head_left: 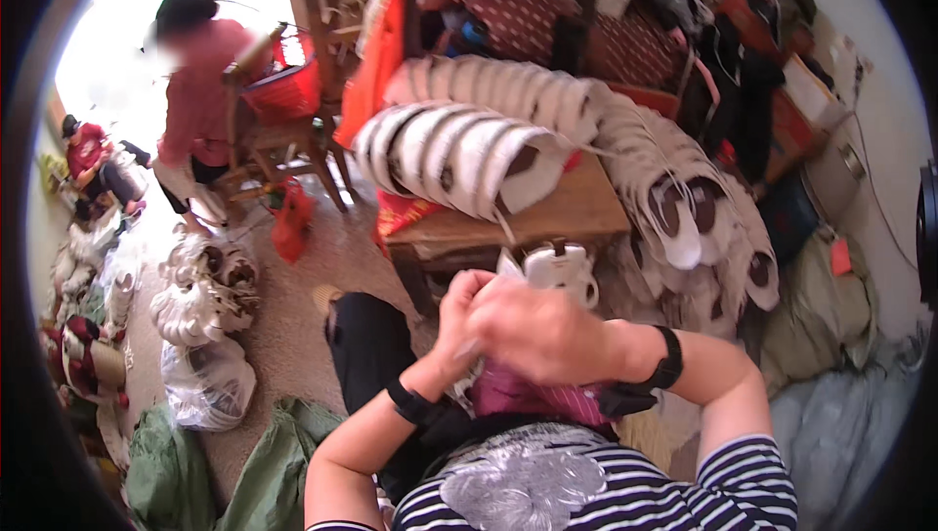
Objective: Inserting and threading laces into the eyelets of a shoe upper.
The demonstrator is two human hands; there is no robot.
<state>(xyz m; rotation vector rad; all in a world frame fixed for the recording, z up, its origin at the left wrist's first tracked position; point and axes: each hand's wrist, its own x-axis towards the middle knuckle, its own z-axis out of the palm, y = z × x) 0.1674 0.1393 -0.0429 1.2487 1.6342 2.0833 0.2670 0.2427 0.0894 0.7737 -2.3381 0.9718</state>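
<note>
My left hand (457, 324) and my right hand (535, 329) meet in front of my chest, fingers curled closed against each other. The right one is smeared by motion. Whatever they grip is mostly hidden. A small white tip (509, 263) sticks up just beyond the fingers. Right behind my hands, at the front of a wooden bench (528, 218), is a white piece with cut-outs (562, 269); whether it joins what I hold, I cannot tell. On the bench lies a nested row of white shoe uppers (459, 155). A maroon cloth (532, 396) covers my lap.
More nested shoe uppers (674, 199) curve down the bench's right side. Bundles of uppers (200, 282) and a clear plastic bag (207, 384) lie on the left floor. Green sacks (176, 463) flank me. A person (200, 91) stands by a chair with a red basket (283, 89); another sits farther left.
</note>
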